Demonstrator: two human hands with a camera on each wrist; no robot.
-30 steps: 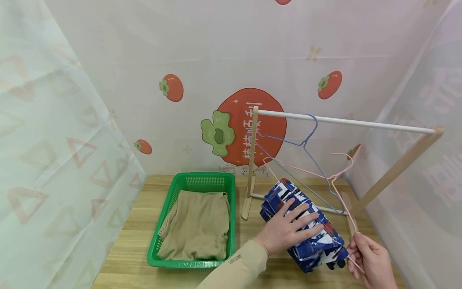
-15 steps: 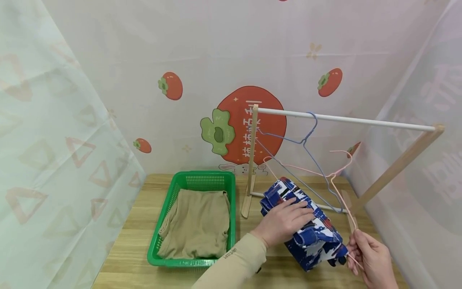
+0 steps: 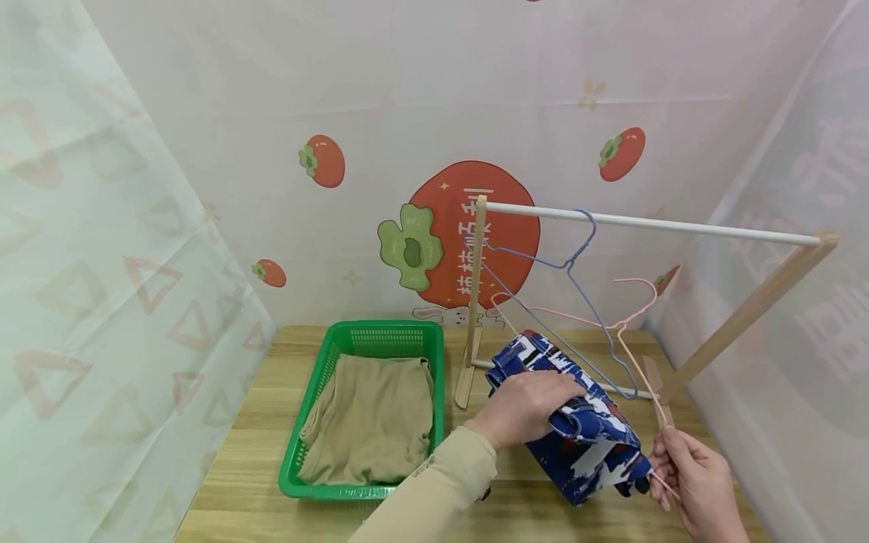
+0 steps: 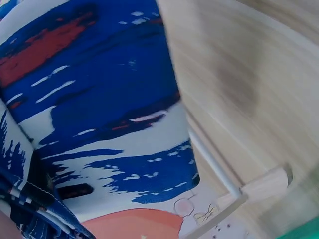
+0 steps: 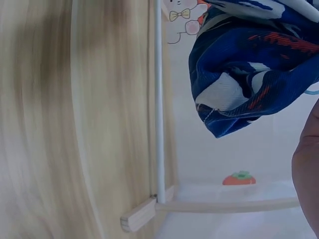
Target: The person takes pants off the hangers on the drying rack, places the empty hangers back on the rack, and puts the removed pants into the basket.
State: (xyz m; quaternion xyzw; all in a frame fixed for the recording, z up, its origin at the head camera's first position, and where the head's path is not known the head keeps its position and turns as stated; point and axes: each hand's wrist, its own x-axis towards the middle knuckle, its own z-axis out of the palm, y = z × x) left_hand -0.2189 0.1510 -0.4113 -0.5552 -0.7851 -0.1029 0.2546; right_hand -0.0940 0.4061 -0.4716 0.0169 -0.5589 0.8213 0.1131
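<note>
Blue, white and red patterned pants (image 3: 597, 445), also filling much of the left wrist view (image 4: 109, 99), are folded over the lower bar of a pink hanger (image 3: 621, 324). My left hand (image 3: 526, 407) grips the cloth near its upper left, fingers bent over the fold. With thumb and fingers my right hand (image 3: 695, 479) pinches the hanger's lower right corner, beside the cloth's end. In the right wrist view the pants' gathered end (image 5: 249, 74) hangs above the table, and only the edge of my right hand (image 5: 306, 164) shows.
Behind the pants stands a rack with a white rail (image 3: 652, 222) and wooden posts. A blue hanger (image 3: 570, 264) hangs on that rail. To the left, a green basket (image 3: 292, 467) holds folded khaki clothing (image 3: 373, 422). All stand on a wood-grain table (image 3: 231, 452).
My left hand has gone from lying spread on the pants to bending its fingers over the fold. The pants and pink hanger have shifted slightly left, and my right hand keeps its pinch.
</note>
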